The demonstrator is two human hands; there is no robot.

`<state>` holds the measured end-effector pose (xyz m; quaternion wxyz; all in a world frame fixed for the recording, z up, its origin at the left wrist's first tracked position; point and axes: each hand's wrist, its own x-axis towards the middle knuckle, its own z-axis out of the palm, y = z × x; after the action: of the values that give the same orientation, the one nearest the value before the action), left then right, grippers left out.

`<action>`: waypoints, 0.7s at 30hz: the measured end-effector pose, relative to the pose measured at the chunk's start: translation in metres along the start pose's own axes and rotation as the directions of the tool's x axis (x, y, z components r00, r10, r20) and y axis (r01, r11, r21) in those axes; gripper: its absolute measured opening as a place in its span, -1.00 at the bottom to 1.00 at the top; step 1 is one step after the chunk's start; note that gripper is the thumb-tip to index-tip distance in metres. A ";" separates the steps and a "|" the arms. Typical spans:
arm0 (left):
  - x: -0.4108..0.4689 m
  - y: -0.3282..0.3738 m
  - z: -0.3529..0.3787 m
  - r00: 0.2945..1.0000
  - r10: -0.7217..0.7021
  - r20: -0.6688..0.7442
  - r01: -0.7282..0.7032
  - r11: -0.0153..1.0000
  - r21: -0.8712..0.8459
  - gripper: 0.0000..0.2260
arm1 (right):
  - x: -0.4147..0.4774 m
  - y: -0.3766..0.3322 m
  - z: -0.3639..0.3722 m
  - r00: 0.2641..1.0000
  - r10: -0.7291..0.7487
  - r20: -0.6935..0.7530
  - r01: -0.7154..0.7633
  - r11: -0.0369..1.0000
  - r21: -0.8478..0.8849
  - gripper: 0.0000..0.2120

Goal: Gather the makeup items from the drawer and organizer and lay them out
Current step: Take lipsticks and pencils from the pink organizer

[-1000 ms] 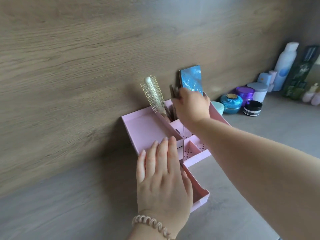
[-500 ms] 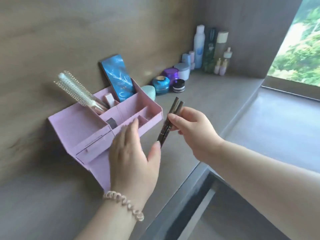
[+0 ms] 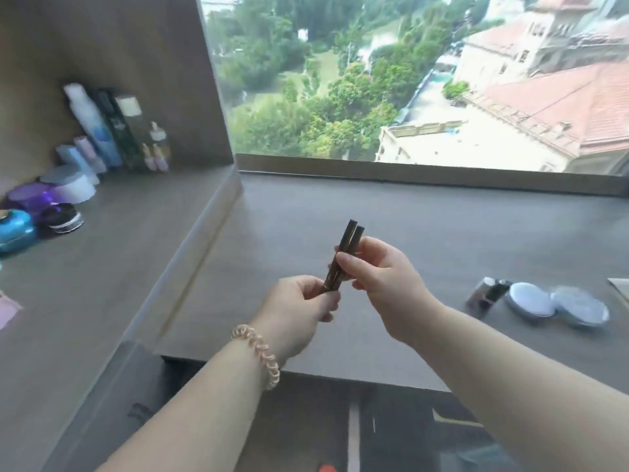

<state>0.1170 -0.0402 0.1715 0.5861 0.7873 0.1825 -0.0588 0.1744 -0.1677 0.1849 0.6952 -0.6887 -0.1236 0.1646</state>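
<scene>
Two slim dark brown makeup pencils [image 3: 344, 254] are held upright and side by side above the grey desk [image 3: 425, 229]. My right hand [image 3: 381, 277] pinches them near the middle. My left hand [image 3: 299, 308], with a coiled beige band on the wrist, grips their lower ends. On the desk at the right lie two round silver compacts [image 3: 528, 298] [image 3: 578, 306] and a small dark tube [image 3: 486, 294]. Only a pink corner of the organizer [image 3: 8, 310] shows at the far left edge.
On the raised side shelf [image 3: 102, 274] at the left stand jars [image 3: 15, 229] and several bottles [image 3: 102, 131] against a wood wall. A large window [image 3: 408, 80] runs behind the desk. An open drawer [image 3: 374, 430] with dark contents lies below the desk's front edge.
The view has swung right from the pink organizer to the desk. My right hand carried the pencils over the desk, and my left hand left the organizer and took hold of their lower ends.
</scene>
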 end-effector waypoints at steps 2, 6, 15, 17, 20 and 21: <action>0.008 0.027 0.044 0.995 0.046 0.091 -0.046 0.999 0.000 -0.90 | -0.012 -0.011 -0.049 0.994 -0.006 -0.107 0.006 1.000 -0.002 -0.93; 0.013 0.068 0.132 0.965 0.092 0.245 -0.101 0.995 0.025 -0.90 | -0.046 -0.021 -0.143 0.965 -0.001 -0.261 0.006 1.000 0.019 -0.92; 0.021 0.115 0.331 0.918 0.048 0.394 -0.096 0.990 0.103 -0.88 | -0.116 0.005 -0.362 0.926 0.185 -0.328 -0.127 0.973 0.191 -0.94; 0.024 0.121 0.376 0.913 0.035 0.406 -0.087 0.990 0.111 -0.90 | -0.127 0.013 -0.407 0.907 0.248 -0.339 -0.191 0.962 0.193 -0.94; 0.031 0.126 0.449 0.928 0.005 0.371 -0.055 0.991 0.122 -0.91 | -0.135 0.029 -0.478 0.870 0.296 -0.393 -0.234 0.952 0.198 -0.91; 0.033 0.124 0.472 0.935 -0.007 0.354 -0.040 0.991 0.126 -0.90 | -0.135 0.037 -0.498 0.858 0.307 -0.412 -0.236 0.948 0.214 -0.90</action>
<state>0.2494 -0.5088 0.1289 0.5567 0.8022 0.0631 -0.2062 0.2472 -0.6788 0.1452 0.7263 -0.6619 0.1487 0.1104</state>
